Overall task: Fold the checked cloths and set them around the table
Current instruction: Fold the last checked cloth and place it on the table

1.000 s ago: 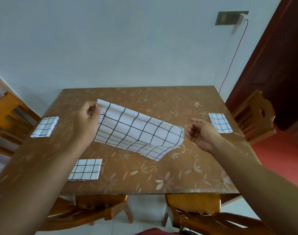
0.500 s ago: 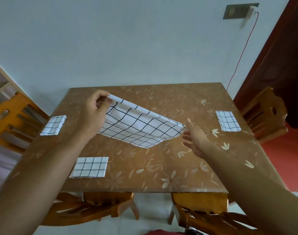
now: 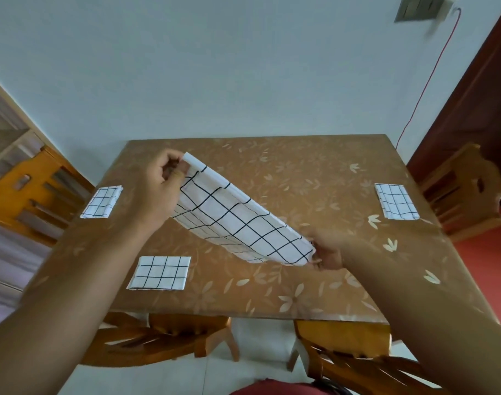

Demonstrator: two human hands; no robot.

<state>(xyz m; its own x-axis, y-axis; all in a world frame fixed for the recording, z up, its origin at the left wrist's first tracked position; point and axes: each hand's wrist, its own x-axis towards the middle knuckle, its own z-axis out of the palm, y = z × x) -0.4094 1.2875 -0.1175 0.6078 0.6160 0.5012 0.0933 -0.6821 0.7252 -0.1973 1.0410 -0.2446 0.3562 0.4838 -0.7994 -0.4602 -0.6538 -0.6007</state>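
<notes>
A white cloth with a black check (image 3: pixel 237 220) hangs doubled over above the brown flowered table (image 3: pixel 300 178), stretched on a slant. My left hand (image 3: pixel 161 186) pinches its far upper corner. My right hand (image 3: pixel 327 249) grips the near lower end just above the tabletop. Three folded checked cloths lie flat on the table: one at the left edge (image 3: pixel 102 202), one near the front left (image 3: pixel 160 272), one at the right edge (image 3: pixel 396 201).
Wooden chairs stand at the left (image 3: pixel 29 195), at the right (image 3: pixel 465 192) and two under the near edge (image 3: pixel 169 343). A pale wall runs behind the table, with a switch plate (image 3: pixel 417 8) and a red cord. A dark door is at the right.
The cloth went from a single hanging sheet to a doubled strip. My right hand moved in and took hold of its lower end; my left hand rose slightly with the upper corner.
</notes>
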